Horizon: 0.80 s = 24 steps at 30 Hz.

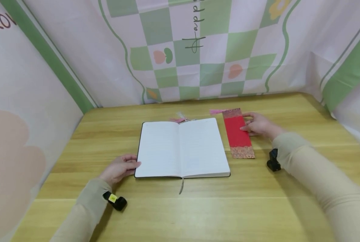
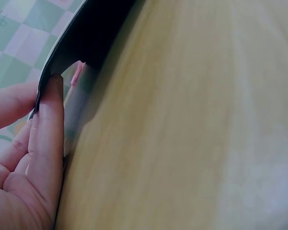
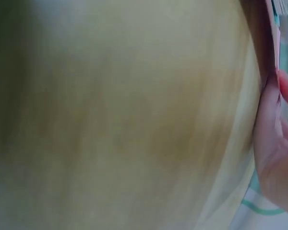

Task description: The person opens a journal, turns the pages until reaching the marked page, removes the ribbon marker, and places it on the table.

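An open notebook point(image 1: 158, 148) with pale, nearly blank pages and a dark cover lies in the middle of the table. A grey ribbon point(image 1: 181, 186) hangs out at its bottom edge. My left hand point(image 1: 119, 168) pinches the notebook's left edge; in the left wrist view its thumb and a finger stand on either side of the dark cover point(image 2: 98, 33). To the right of the notebook, my right hand point(image 1: 260, 125) pinches the right edge of a flat red bookmark point(image 1: 236, 131) with glittery copper-coloured ends. A pink tassel point(image 1: 216, 111) sticks out at its top left.
Behind the notebook's top edge, another pink and white tassel point(image 1: 180, 118) shows, its other end mostly hidden. The wooden table point(image 1: 210, 215) meets a checked green and white cloth point(image 1: 186, 77) at the back. Cloth also hangs on the left and right sides.
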### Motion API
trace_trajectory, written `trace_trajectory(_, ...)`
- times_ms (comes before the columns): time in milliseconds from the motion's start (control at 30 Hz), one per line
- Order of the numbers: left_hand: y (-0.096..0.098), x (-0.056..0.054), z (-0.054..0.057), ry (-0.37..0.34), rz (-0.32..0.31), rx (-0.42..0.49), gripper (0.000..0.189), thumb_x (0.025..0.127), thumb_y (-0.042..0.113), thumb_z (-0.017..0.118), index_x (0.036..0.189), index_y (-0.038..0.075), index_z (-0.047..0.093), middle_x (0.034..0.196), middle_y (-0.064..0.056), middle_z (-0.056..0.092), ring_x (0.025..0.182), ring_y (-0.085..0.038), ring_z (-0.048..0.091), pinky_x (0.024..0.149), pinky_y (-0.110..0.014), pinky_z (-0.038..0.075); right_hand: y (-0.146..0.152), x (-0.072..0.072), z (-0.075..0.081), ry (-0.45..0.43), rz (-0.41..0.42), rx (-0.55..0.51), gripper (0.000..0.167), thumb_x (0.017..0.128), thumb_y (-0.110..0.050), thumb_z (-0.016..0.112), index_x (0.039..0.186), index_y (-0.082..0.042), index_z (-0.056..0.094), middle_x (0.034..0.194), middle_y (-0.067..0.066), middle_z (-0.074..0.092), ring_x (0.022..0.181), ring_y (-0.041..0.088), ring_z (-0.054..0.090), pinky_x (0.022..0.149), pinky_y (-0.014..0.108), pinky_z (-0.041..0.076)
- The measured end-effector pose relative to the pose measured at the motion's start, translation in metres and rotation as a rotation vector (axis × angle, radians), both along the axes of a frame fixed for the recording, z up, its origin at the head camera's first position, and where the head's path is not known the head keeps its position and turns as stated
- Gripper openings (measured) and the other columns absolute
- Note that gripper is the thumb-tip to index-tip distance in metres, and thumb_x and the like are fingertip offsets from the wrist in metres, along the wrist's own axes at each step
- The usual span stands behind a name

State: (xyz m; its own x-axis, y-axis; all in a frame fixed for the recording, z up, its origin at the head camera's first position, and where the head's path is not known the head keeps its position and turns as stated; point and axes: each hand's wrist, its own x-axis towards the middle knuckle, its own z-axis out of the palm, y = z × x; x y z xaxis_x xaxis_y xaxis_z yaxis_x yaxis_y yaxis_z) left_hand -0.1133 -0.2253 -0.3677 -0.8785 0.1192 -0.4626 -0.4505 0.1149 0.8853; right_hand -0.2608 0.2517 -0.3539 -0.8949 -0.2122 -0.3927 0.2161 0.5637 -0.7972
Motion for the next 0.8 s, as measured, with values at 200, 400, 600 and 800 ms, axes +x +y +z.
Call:
trace_trajectory(200, -0.001, 0.0, -0.002, 0.004, -0.001, 0.015, 0.041, 0.09, 0.001, 0.06, 0.124, -0.012, 0.043, 0.093, 0.002, 0.061, 0.08, -0.006, 0.06, 0.073, -0.022, 0.053, -0.006, 0.003, 0.001, 0.091, -0.015, 0.144, 0.067, 0.089, -0.009, 0.064, 0.14, 0.009, 0.025, 0.101, 0.019, 0.049, 0.063, 0.009, 0.054, 0.057, 0.024, 0.051)
trace_trajectory(400, -0.001, 0.0, -0.002, 0.008, -0.004, 0.017, 0.039, 0.089, 0.002, 0.061, 0.122, -0.012, 0.044, 0.093, 0.002, 0.061, 0.08, -0.006, 0.06, 0.072, -0.022, 0.053, -0.01, 0.005, 0.002, 0.148, -0.016, 0.236, 0.061, 0.088, -0.011, 0.066, 0.135, 0.011, 0.033, 0.1, 0.022, 0.051, 0.064, 0.012, 0.054, 0.058, 0.023, 0.05)
trace_trajectory(600, -0.001, 0.0, -0.002, 0.006, -0.005, 0.016, 0.039, 0.089, 0.002, 0.061, 0.122, -0.011, 0.044, 0.094, 0.001, 0.061, 0.08, -0.006, 0.06, 0.073, -0.022, 0.053, -0.003, 0.007, 0.001, 0.165, -0.002, 0.2, 0.064, 0.089, -0.016, 0.065, 0.135, 0.013, 0.032, 0.105, 0.026, 0.051, 0.065, 0.011, 0.054, 0.059, 0.024, 0.05)
trace_trajectory(800, -0.001, 0.001, -0.001, 0.006, -0.011, 0.024, 0.039, 0.09, 0.001, 0.06, 0.123, -0.012, 0.044, 0.093, 0.002, 0.061, 0.08, -0.006, 0.06, 0.073, -0.022, 0.053, 0.003, 0.01, 0.004, 0.175, -0.009, 0.126, 0.064, 0.092, -0.02, 0.061, 0.137, 0.012, 0.03, 0.119, 0.032, 0.049, 0.079, 0.012, 0.059, 0.068, 0.022, 0.053)
